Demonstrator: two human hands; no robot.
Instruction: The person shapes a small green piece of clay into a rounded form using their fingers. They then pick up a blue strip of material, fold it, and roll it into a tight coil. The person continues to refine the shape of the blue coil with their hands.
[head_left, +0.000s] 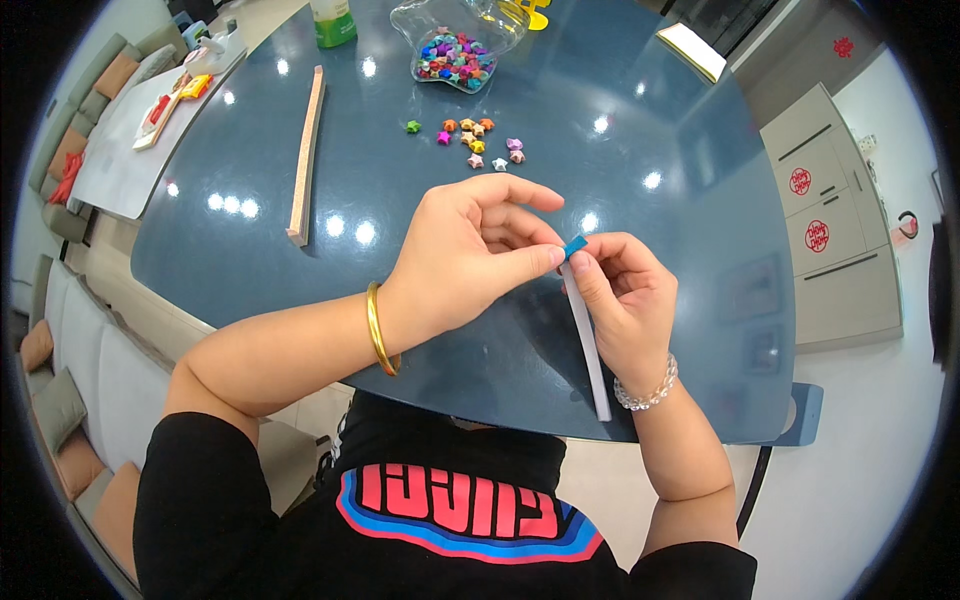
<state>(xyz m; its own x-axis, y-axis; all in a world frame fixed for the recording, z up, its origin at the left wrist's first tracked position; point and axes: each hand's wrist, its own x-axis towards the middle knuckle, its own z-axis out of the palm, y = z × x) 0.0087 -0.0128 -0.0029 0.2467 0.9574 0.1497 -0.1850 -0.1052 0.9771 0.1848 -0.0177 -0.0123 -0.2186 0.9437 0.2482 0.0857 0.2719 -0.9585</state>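
Between both hands is a narrow paper strip (587, 341), blue at its folded top end and white along the tail that hangs toward the table's near edge. My left hand (480, 247) pinches the blue end between thumb and a finger, its other fingers loosely curled. From the other side, my right hand (626, 289) grips the strip just below the fold with thumb and forefinger. Beyond my hands lie several small folded paper stars, among them a green star (413, 127), a magenta star (444, 138) and a white star (500, 164).
A clear star-shaped container (401, 34) holding many coloured stars stands farther back on the glossy blue table (247, 262). To the left lies a long narrow bundle of paper strips (306, 157). A bottle with green contents (334, 26) and a white pad (691, 51) are near the far side.
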